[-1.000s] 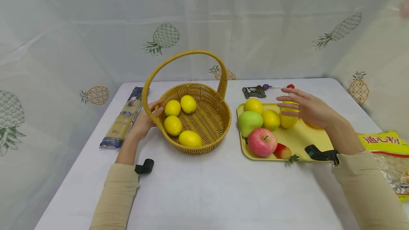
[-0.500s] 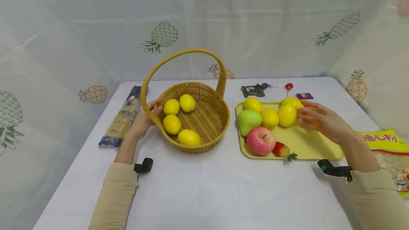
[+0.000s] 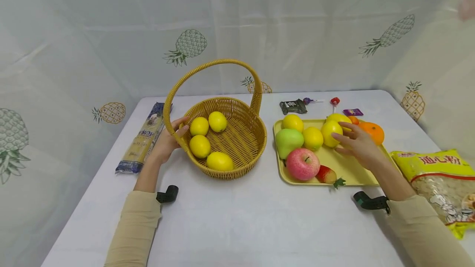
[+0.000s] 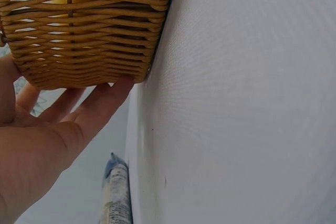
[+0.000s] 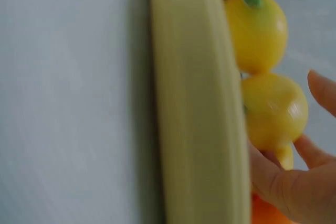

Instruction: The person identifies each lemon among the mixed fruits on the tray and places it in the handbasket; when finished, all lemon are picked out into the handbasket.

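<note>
My left hand [image 3: 165, 141] rests its fingers on the outer left side of the wicker basket [image 3: 248, 165], below one foot of the tall handle. The left wrist view shows the fingers [image 4: 107, 103] touching the woven wall [image 4: 89, 51]. Several lemons [image 3: 220, 161] lie along the basket's left side. My right hand [image 3: 360, 145] is over the yellow tray [image 3: 356, 174], its spread fingers right at an upright lemon [image 3: 331, 133]. In the right wrist view, this lemon [image 5: 275, 111] sits between thumb and fingers, one finger standing apart from it.
A green pear [image 3: 289, 142], a red apple [image 3: 303, 164], a strawberry [image 3: 326, 174] and an orange [image 3: 372, 132] share the tray with other yellow fruit. Behind are wrapped sweets [image 3: 293, 106]. Pasta packets lie far left [image 3: 142, 139] and right [image 3: 441, 188].
My right hand first moved right and nearer, uncovering the lemons, then came back left to the upright lemon, uncovering the orange. My left hand stays at the basket.
</note>
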Demonstrator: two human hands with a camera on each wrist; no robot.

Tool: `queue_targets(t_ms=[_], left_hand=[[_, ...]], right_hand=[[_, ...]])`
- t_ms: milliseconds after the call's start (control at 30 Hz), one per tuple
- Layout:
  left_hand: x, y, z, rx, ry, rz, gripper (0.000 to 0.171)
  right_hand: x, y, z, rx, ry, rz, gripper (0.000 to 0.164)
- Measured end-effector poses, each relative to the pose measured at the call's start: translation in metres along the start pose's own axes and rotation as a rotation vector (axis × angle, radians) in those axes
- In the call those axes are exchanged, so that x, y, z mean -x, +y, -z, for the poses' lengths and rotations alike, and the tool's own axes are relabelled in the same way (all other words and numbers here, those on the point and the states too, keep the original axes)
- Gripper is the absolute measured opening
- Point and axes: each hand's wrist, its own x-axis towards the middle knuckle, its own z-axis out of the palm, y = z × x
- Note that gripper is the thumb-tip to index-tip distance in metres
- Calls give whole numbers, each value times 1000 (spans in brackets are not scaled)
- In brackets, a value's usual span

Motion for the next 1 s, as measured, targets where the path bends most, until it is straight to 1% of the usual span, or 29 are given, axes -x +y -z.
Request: queue_targets(t_ms=[133, 233, 400, 467, 567, 700, 867, 933, 1000], left_hand=[[0, 0, 0, -1, 4, 4, 56], [0, 0, 0, 6, 4, 3, 55], [1, 0, 0, 19, 2, 0, 54], [1, 0, 0, 22, 2, -1, 54], [0, 0, 0, 25, -1, -4, 54], [0, -1, 0, 23, -2, -5, 55], [-1, -1, 1, 15, 3, -1, 55], [-1, -2, 1, 12, 3, 1, 55], [-1, -2, 1, 11, 4, 4, 55]], right_hand=[[-3, -2, -12, 47, 117, 1, 89], [-5, -2, -18, 37, 184, 14, 86], [-4, -3, -23, 59, 236, 44, 80], [-3, -4, -23, 82, 236, 43, 80], [0, -5, -21, 87, 223, 36, 81], [4, -14, -14, 92, 211, 46, 80], [9, -37, -9, 108, 182, 124, 75], [10, -48, -8, 130, 168, 156, 73], [10, -58, -10, 130, 140, 184, 69]])
